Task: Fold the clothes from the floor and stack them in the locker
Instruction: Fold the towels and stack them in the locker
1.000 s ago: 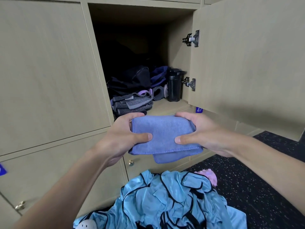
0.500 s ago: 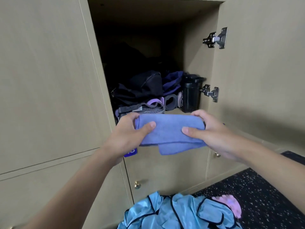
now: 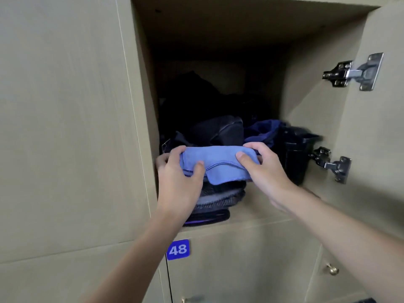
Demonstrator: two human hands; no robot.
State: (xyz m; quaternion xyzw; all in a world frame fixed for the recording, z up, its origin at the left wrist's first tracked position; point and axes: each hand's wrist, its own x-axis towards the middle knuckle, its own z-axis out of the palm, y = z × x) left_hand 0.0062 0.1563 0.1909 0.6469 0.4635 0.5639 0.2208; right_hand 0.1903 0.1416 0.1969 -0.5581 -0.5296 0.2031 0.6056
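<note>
Folded blue cloth (image 3: pixel 218 162) long axis left-right, flat; left hand (image 3: pixel 178 182), right hand (image 3: pixel 262 171) grip ends.

Cloth (image 3: pixel 218 156) btw L hand (image 3: pixel 177 182), R hand (image 3: pixel 262 169)

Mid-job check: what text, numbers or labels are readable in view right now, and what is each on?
"48": white digits on the blue plate, at the top left corner of the closed locker door below the open locker.
On the black bottle, any print is too dark to read.
On the blue cloth, no label shows.
</note>
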